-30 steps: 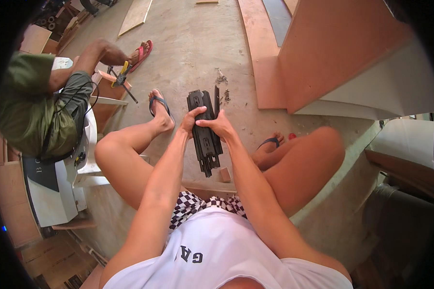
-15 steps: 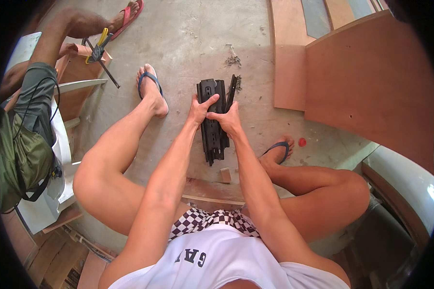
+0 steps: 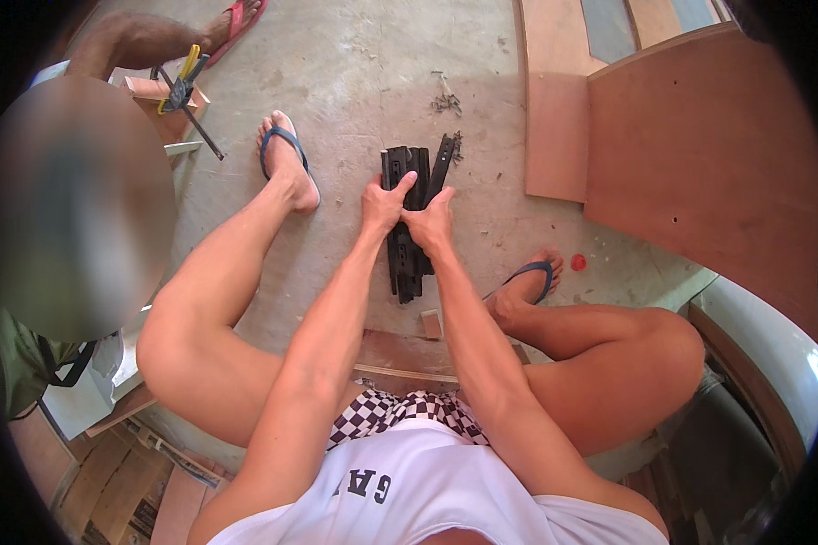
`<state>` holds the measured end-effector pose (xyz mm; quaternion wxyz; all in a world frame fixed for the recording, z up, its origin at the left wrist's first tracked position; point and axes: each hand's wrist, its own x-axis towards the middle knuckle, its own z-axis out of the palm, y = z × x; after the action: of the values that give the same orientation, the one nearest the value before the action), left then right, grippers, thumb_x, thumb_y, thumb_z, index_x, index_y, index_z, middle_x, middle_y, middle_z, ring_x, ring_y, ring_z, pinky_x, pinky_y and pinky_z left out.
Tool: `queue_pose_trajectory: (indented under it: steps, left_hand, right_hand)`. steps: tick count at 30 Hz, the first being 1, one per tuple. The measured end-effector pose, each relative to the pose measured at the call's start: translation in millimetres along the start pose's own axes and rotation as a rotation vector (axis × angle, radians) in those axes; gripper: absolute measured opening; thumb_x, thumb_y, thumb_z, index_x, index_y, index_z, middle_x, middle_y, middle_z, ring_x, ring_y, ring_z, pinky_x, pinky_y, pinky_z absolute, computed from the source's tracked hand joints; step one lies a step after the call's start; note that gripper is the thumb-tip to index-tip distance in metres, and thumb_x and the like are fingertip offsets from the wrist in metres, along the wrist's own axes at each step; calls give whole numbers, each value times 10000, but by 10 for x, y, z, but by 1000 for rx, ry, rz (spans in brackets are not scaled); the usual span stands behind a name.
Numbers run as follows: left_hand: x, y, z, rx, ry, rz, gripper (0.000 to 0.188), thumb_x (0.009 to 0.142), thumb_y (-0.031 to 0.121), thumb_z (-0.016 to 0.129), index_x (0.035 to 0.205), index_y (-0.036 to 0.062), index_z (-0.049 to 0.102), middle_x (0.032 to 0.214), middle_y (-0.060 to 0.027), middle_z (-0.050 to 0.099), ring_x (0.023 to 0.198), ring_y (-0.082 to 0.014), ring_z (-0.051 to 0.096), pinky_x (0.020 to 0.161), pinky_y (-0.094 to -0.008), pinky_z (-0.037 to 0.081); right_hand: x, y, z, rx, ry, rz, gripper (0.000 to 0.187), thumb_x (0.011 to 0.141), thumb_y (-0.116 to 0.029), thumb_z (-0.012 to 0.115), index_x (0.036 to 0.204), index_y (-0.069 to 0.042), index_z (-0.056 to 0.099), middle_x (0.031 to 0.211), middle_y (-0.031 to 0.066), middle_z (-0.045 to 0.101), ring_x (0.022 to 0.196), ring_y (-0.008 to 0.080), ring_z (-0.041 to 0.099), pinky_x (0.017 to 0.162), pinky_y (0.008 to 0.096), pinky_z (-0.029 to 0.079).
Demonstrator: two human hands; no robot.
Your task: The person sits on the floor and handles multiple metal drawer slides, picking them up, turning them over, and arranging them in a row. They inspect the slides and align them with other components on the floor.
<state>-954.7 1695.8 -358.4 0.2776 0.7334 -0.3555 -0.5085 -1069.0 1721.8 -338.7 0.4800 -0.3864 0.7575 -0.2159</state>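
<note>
Between my feet is a bundle of black metal drawer slides (image 3: 402, 263), long and narrow with slots and holes along them. My left hand (image 3: 384, 204) is closed round the bundle's left side, its thumb lying across the top. My right hand (image 3: 430, 221) grips from the right, thumb pointing toward the left hand. One slide (image 3: 442, 159) sticks out at an angle from the bundle, tilted up to the right above my right hand. The palms and fingers under the bundle are hidden.
Small screws (image 3: 447, 100) lie scattered on the concrete floor beyond the slides. Close to me are a small wood block (image 3: 431, 324) and a red cap (image 3: 579, 262). Large brown wooden panels (image 3: 700, 136) stand at right. A clamp (image 3: 184, 91) and another person's leg (image 3: 136, 41) are at far left.
Both hands still hold the bundle, which has shifted slightly in view. The angled slide leans further right from the others. At left, a blurred patch covers the area where the other person sits.
</note>
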Motion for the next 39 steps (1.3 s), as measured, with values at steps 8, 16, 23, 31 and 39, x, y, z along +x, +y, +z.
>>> queue_pose_trajectory:
  steps: [8, 16, 23, 31, 39]
  left_hand:
    - [169, -395, 101, 279, 266, 201, 632, 936, 533, 699, 1138, -65, 722, 1040, -262, 729, 1000, -369, 711, 910, -447, 532]
    - [28, -35, -64, 380, 150, 153, 459, 1020, 376, 616, 1101, -65, 715, 1047, -238, 703, 996, -374, 687, 881, -476, 532]
    - [176, -361, -548, 249, 150, -76, 392, 1046, 355, 590, 994, -20, 696, 879, -135, 729, 866, -215, 711, 720, -402, 521]
    - [71, -670, -765, 156, 225, 127, 305, 975, 180, 655, 1212, -11, 655, 1022, -179, 753, 933, -241, 704, 837, -380, 531]
    - [-233, 34, -780, -132, -59, 172, 239, 1024, 102, 603, 1224, -26, 577, 982, -134, 741, 808, -204, 725, 734, -338, 575]
  right_hand:
    - [-106, -177, 8, -84, 21, 8, 682, 760, -166, 858, 1180, 45, 364, 1027, 353, 686, 975, 521, 690, 859, 544, 560]
    - [-82, -26, -72, -161, 2, 35, 661, 782, -173, 881, 1202, 65, 429, 1107, 347, 673, 1054, 485, 681, 900, 514, 547]
    - [-33, 241, -235, -149, 9, 1, 594, 825, -180, 851, 1194, 76, 461, 1159, 335, 663, 1109, 473, 661, 948, 484, 519]
    - [-302, 368, -229, -166, 63, -30, 510, 880, -148, 772, 1207, 79, 453, 1117, 330, 670, 1074, 471, 667, 945, 498, 513]
    - [-80, 348, -357, 40, 48, -170, 333, 893, -94, 770, 1102, -2, 528, 914, 141, 696, 584, 190, 672, 476, 360, 516]
